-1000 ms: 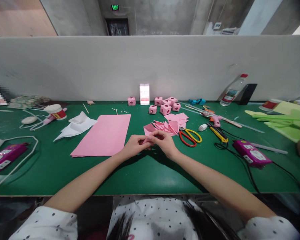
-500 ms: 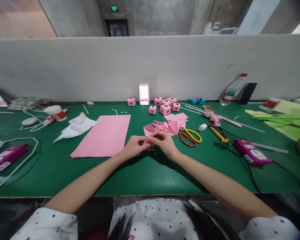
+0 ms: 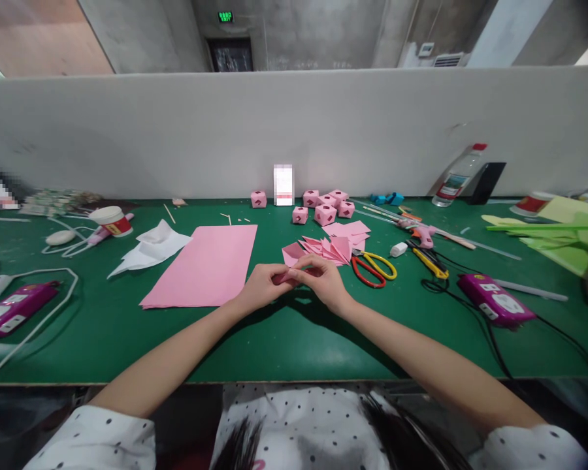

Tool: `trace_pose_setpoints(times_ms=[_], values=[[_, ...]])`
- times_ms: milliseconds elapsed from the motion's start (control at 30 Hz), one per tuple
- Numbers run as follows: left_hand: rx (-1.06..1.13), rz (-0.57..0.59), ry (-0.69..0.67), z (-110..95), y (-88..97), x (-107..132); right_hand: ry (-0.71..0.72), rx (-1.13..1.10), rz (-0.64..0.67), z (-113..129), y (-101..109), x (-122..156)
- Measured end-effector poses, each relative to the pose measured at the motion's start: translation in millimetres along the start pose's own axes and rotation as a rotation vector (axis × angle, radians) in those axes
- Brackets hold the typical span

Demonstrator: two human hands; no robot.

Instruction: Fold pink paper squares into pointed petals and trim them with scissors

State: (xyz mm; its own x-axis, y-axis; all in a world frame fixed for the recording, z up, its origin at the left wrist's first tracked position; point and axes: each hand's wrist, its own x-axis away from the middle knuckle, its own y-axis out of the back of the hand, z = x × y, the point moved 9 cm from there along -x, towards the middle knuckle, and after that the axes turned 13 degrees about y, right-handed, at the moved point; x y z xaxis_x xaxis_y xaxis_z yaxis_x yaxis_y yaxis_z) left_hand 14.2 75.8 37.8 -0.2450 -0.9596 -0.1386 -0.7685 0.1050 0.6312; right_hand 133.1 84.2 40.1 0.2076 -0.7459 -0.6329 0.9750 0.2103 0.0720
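Note:
Over the green table [image 3: 284, 339], my left hand [image 3: 261, 284] and my right hand [image 3: 323, 278] meet fingertip to fingertip, both pinched on a small folded pink paper piece [image 3: 285, 277]. Most of that piece is hidden by my fingers. Just behind my hands lies a heap of folded pink paper pieces [image 3: 326, 248]. A large pink sheet [image 3: 206, 264] lies flat to the left of my left hand. Several finished pink paper cubes [image 3: 324, 205] stand near the back wall.
Red-and-yellow scissors [image 3: 372, 266] lie right of my right hand, then a yellow utility knife [image 3: 427, 258], a pink glue gun [image 3: 419, 233] and a purple power strip [image 3: 496, 299] with black cable. White crumpled paper [image 3: 149, 248], a glue jar [image 3: 110, 220] and another power strip [image 3: 10, 309] sit left. Green paper [image 3: 558, 235] lies far right.
My hands stay in the same place; the fingers have shifted slightly on the small pink piece.

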Motion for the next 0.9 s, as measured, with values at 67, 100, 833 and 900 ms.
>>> trace_pose_setpoints(times_ms=[67,100,833,900], values=[[0.001,0.004,-0.006,-0.1,0.3,0.0,0.037,0.015,0.01,2.5,-0.3,-0.2],[-0.001,0.011,-0.009,0.0,-0.3,0.2,0.046,0.019,0.014,2.9,-0.4,-0.1],[0.456,0.039,0.206,14.8,7.5,-4.9,-0.354,-0.274,-0.014,-42.6,-3.1,12.9],[0.462,0.031,0.208,14.9,7.3,-4.9,-0.366,-0.301,-0.047,-44.1,-2.9,13.9]])
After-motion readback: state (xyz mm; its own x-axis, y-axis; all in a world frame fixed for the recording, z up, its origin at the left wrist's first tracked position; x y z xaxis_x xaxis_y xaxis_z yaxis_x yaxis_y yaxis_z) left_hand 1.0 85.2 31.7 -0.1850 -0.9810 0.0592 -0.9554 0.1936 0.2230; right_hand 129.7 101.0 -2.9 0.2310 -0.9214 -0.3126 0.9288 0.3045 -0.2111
